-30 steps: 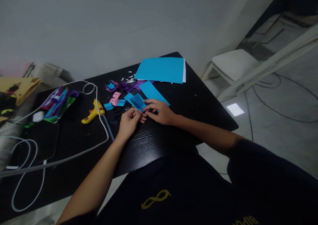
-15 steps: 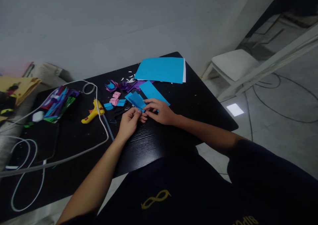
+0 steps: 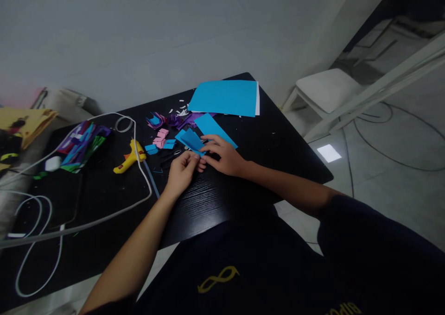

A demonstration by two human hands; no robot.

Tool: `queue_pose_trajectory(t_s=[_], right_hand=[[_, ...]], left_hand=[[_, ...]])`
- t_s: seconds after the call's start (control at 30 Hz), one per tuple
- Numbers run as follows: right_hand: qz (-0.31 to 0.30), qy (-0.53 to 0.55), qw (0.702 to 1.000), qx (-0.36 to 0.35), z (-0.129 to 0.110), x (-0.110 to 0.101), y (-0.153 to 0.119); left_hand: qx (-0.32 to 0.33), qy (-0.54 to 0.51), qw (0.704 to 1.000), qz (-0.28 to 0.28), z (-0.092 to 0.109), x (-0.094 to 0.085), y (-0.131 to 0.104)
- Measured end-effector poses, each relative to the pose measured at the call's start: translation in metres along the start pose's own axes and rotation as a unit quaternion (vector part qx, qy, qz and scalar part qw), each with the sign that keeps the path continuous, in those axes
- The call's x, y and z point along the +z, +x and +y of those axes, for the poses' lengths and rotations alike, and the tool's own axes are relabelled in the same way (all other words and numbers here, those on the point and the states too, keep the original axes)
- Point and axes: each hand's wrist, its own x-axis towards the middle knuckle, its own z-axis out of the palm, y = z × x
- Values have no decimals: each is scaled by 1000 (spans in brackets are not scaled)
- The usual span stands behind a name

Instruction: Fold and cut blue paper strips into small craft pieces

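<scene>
A small folded piece of blue paper is pinched at its near end by my left hand, thumb on top. My right hand is closed on the paper's right side, its fingertips partly covering it. Behind my right fingers lies a flat blue paper rectangle. Just left of the folded piece are small folded pink paper pieces and blue ones. Dark scissors, hard to make out, rest beside my left hand.
Large blue sheets lie at the table's back, near purple folded paper and white scraps. A yellow glue gun sits left, with a white cable looping past it. Colourful strips are farther left. A white chair stands right.
Hardly anything differs. Both hands keep their hold on the folded blue paper, with only a slight shift of my right fingers.
</scene>
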Motion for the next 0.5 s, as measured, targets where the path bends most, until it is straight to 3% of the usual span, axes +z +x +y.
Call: queue_pose_trajectory(t_s=[0.2, 0.5], right_hand=[[33, -24, 999, -3, 2, 2, 1], [16, -52, 998, -10, 1, 2, 1]], left_hand=[[27, 63, 998, 1, 0, 1, -5], [30, 85, 996, 2, 0, 2, -6]])
